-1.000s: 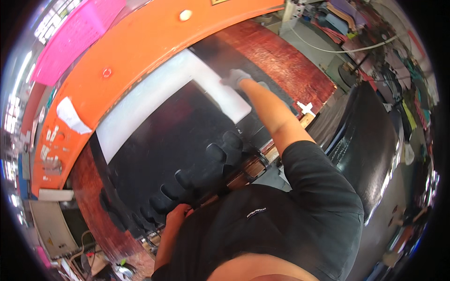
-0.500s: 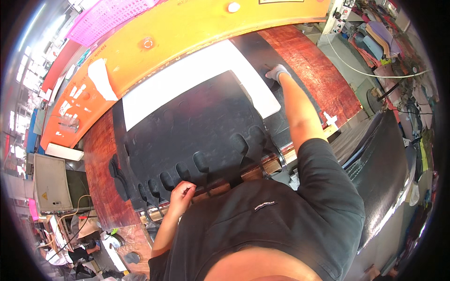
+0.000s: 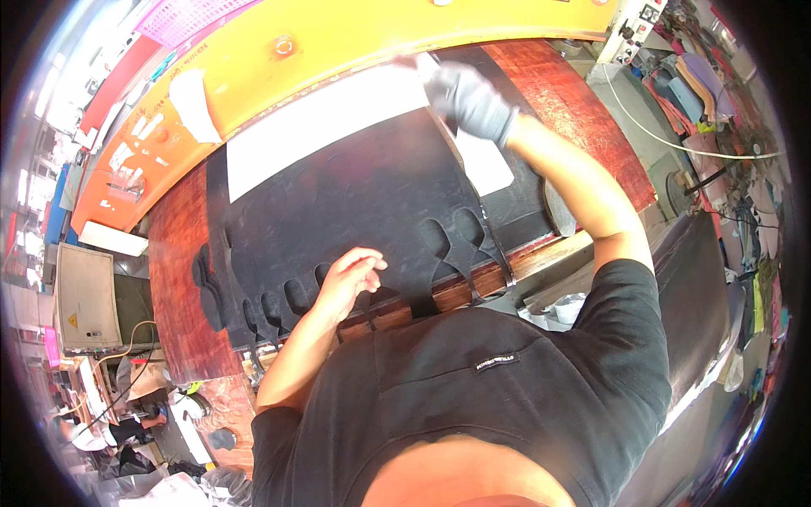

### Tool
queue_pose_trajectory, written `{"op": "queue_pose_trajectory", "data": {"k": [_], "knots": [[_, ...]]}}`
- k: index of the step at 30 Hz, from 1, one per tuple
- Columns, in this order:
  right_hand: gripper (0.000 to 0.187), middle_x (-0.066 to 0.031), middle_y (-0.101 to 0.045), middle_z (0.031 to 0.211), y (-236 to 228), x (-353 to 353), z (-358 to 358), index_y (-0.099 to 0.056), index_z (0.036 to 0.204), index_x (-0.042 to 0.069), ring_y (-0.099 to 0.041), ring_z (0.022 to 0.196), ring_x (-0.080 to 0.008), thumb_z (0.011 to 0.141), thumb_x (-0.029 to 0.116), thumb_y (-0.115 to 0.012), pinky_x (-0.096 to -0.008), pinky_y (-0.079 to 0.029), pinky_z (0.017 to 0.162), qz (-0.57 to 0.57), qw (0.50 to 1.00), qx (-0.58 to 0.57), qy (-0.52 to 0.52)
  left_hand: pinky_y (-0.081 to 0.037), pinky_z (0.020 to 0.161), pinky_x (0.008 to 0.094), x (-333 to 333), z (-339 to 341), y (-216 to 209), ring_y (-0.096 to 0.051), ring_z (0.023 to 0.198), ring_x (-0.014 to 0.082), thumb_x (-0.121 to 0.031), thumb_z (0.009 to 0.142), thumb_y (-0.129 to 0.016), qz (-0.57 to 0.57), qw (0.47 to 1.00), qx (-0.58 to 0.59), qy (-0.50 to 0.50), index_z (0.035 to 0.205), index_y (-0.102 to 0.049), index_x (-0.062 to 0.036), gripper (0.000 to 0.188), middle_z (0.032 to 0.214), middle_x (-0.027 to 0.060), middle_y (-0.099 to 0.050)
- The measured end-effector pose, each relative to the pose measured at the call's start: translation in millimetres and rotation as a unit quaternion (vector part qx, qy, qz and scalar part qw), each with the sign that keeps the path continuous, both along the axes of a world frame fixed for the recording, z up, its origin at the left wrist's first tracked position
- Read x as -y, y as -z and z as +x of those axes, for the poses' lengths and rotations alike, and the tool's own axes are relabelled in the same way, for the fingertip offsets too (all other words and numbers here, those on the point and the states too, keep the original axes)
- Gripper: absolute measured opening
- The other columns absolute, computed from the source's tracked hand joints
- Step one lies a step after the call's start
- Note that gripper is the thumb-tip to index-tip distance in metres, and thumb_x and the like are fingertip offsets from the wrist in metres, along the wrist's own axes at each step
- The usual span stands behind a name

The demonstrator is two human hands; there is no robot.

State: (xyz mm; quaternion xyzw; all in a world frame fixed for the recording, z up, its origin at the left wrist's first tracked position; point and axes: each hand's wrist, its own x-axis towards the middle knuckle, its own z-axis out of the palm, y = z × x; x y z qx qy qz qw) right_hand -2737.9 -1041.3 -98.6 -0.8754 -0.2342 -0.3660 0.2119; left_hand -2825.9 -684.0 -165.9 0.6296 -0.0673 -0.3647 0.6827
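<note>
A large black sheet (image 3: pixel 338 186) lies on a white board (image 3: pixel 296 135), with several sole-shaped cutouts (image 3: pixel 433 237) along its near edge. Over the sheet's far right corner is my right hand (image 3: pixel 473 103), in a grey glove. Its fingers point toward the orange beam and are smeared by motion, so whether they hold anything is hidden. My left hand (image 3: pixel 351 283) is bare and hovers above the near edge by the cutouts. Its fingers are loosely bent and apart, with nothing in them.
An orange machine beam (image 3: pixel 355 38) spans the far side, with a pink basket (image 3: pixel 186 19) on top. Black sole-shaped pieces (image 3: pixel 207 287) lie at the left of the reddish tabletop (image 3: pixel 173 253). A control box (image 3: pixel 632 32) stands at the far right; a grey cabinet (image 3: pixel 87 296) stands left.
My right hand has moved left and up from the board's right side to over the far corner. My left hand has risen and moved forward over the sheet's near edge.
</note>
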Motion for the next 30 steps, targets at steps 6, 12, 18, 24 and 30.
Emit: {"op": "queue_pose_trajectory", "data": {"k": [6,12,18,24,30], "knots": [[0.035,-0.0163,-0.054,0.116,89.3,-48.7,-33.4,-0.058,0.111,0.007,-0.053,0.103,-0.0322,0.079,0.020,-0.058,-0.0389,-0.045,0.087,-0.315,0.920,-0.196,-0.122,-0.049,0.064,0.0297,28.3,11.8,7.5,-0.060,0.071,0.0155,-0.016,0.093,-0.052,-0.036,0.995,-0.097,-0.013,0.111,-0.053,-0.0055,0.021,0.101,0.0083,-0.063],[0.013,-0.0129,-0.055,0.120,110.1,-42.2,-34.1,-0.061,0.084,0.005,-0.054,0.104,-0.0301,0.077,0.014,-0.056,-0.0375,-0.044,0.091,-0.262,0.937,-0.145,-0.178,-0.050,0.072,0.0361,54.8,17.7,22.1,-0.062,0.081,0.0222,-0.015,0.089,-0.059,-0.033,0.987,-0.160,0.005,0.115,-0.052,-0.0071,0.029,0.108,0.0088,-0.062],[0.012,-0.0140,-0.060,0.097,29.9,-21.3,11.3,-0.056,0.076,0.003,-0.058,0.088,-0.0297,0.065,0.008,-0.057,-0.0359,-0.049,0.079,-0.211,0.960,-0.147,-0.110,-0.050,0.075,0.0386,74.7,19.2,31.4,-0.062,0.088,0.0252,-0.017,0.089,-0.059,-0.087,0.978,-0.188,0.003,0.119,-0.050,-0.0058,0.033,0.109,0.0104,-0.061],[0.012,-0.0106,-0.057,0.067,46.7,-18.4,5.4,-0.059,0.069,0.007,-0.058,0.061,-0.0278,0.075,0.014,-0.052,-0.0383,-0.050,0.071,-0.641,0.745,0.185,0.006,-0.047,0.062,0.0353,99.7,13.7,40.2,-0.056,0.069,0.0208,-0.026,0.091,-0.054,-0.093,0.946,-0.308,0.043,0.109,-0.049,-0.0113,0.023,0.097,0.0125,-0.062],[0.046,-0.0190,-0.055,0.118,115.5,-23.7,-42.4,-0.055,0.109,0.002,-0.054,0.108,-0.0368,0.063,-0.002,-0.055,-0.0417,-0.042,0.096,-0.109,0.970,-0.161,-0.143,-0.033,0.046,0.0273,122.5,18.1,61.1,-0.038,0.047,0.0115,-0.028,0.092,-0.052,-0.123,0.884,-0.451,-0.017,0.093,-0.044,-0.0166,0.015,0.075,0.0074,-0.057]]}}
